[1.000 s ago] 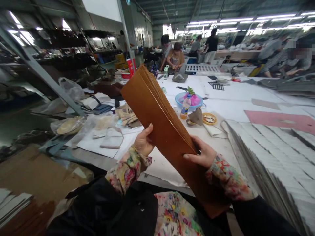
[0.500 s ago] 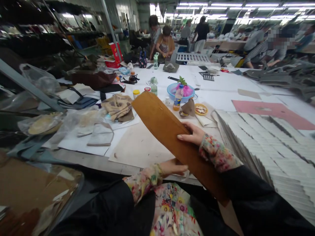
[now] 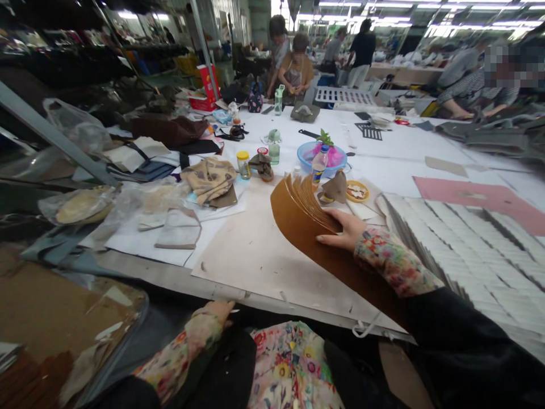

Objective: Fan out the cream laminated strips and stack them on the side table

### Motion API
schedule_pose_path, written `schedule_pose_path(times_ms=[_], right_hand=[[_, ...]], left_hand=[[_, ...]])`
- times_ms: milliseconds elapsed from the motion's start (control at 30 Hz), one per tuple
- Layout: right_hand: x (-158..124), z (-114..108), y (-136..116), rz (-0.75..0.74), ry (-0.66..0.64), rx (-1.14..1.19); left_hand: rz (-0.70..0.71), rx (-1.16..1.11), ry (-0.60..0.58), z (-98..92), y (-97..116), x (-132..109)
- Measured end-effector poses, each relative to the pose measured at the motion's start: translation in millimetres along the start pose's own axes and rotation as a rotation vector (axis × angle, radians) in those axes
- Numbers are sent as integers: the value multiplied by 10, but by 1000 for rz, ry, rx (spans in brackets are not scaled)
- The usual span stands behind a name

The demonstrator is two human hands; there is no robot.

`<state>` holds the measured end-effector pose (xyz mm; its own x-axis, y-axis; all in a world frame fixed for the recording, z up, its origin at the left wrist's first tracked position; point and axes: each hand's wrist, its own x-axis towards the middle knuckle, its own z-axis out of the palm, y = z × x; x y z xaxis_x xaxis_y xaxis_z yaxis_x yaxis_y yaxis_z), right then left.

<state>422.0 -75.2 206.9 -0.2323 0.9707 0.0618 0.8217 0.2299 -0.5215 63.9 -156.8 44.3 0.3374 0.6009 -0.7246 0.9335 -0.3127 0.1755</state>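
My right hand (image 3: 346, 228) grips a fanned stack of long brown sheets (image 3: 300, 218), curved and lying low over the white table (image 3: 255, 255), thumb beneath and fingers among the layers. My left hand (image 3: 218, 311) has dropped to the table's near edge at my lap. Only its back and knuckles show, and the fingers are hidden. Both arms wear flowered cuffs under dark sleeves.
Rows of overlapped white pieces (image 3: 477, 250) cover the table at right, beside a pink sheet (image 3: 481, 196). Jars, a bottle (image 3: 318, 166), a blue bowl (image 3: 313, 162), folded cloth (image 3: 208, 179) and plastic bags lie beyond. Several people work at the far end.
The brown stack came down from upright to nearly flat on the table. My left hand let go of it and dropped to the table edge.
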Motion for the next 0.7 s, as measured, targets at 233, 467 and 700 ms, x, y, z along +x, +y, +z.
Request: schedule_pose_path(times_ms=[233, 467, 700], right_hand=[[-102, 406, -220, -85, -142, -347], [-208, 1604, 94, -60, -292, -442], [-702, 1202, 351, 45, -137, -416]], left_hand=[[391, -119, 525, -229, 72, -335], [441, 245, 600, -1154, 1075, 431], [338, 160, 390, -1072, 1039, 960]])
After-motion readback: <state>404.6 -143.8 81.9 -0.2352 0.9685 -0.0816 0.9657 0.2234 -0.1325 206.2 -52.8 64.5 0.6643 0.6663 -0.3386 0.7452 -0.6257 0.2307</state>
